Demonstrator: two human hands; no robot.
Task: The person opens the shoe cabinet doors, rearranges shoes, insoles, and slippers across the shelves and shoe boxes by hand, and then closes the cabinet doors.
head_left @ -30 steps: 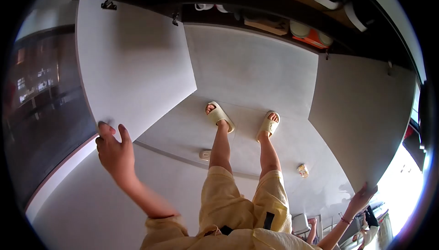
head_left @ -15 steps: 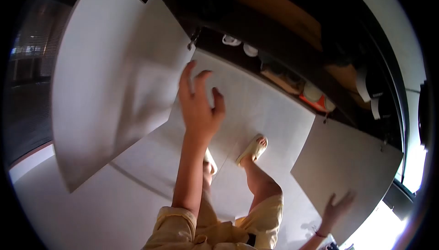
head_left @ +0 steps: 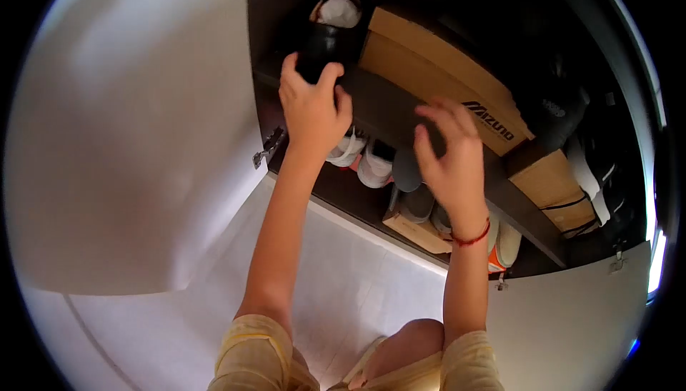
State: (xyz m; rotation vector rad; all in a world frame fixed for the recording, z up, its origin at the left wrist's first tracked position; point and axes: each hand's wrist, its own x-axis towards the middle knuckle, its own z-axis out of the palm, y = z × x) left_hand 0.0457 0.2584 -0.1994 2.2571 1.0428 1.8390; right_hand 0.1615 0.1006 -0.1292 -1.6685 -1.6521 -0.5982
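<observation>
My left hand [head_left: 311, 105] is at the front edge of the upper shelf, its fingers spread at the toe of a black shoe [head_left: 329, 42] with white stuffing inside. Whether the fingertips touch the shoe is unclear. My right hand [head_left: 450, 155], with a red bracelet at the wrist, hangs in front of the shelf edge with its fingers apart and nothing in them. Behind it lies a brown Mizuno shoe box [head_left: 443, 69].
White shoes [head_left: 375, 164] and grey shoes in a box [head_left: 418, 232] stand on the lower shelf. Dark and white shoes [head_left: 586, 169] are at the right. Open cabinet doors flank the shelves, a left one [head_left: 136, 134] and a right one [head_left: 564, 319].
My view has moved closer to the cabinet. Both hands have left the doors' area and come forward to the shelves, the left to the black shoe, the right to the front of the shelf edge.
</observation>
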